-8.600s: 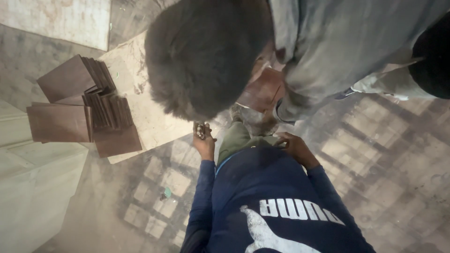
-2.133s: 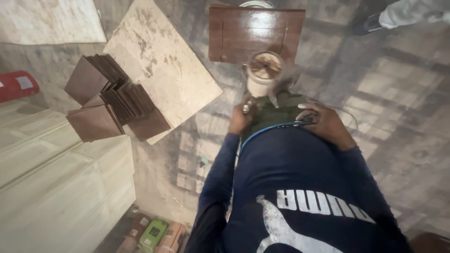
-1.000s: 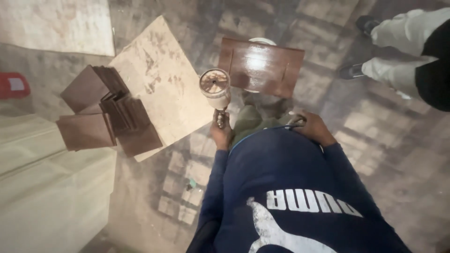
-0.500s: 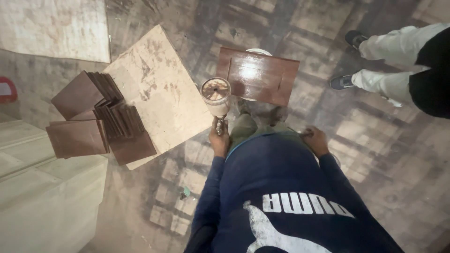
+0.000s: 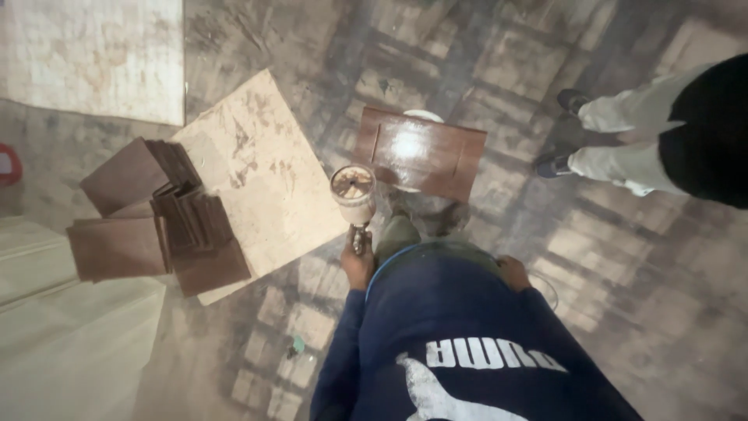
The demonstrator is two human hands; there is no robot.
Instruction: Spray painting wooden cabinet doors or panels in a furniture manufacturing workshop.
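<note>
1. Left hand (image 5: 358, 265): fingers wrapped tight round the grip of a spray gun (image 5: 354, 204), whose open-topped cup stands upright just in front of the person's body.
2. Stack of dark brown panels (image 5: 156, 222): far left, fanned on the floor and overlapping the edge of a pale stained board (image 5: 249, 171).
3. Glossy brown panel (image 5: 421, 152): just right of the cup, raised on a white round stand (image 5: 425, 116), its surface shining wet.
4. Right hand (image 5: 514, 273): at the hip; whether clenched or loose, cannot tell.
5. Another person's legs (image 5: 623, 132): far right, light trousers, dark shoes.

Handling note: the cup is best kept level, the nozzle square to the panel, and passes even.

Surface: floor (image 5: 639, 312), grey and dusty, marked with rectangular overspray outlines.
</note>
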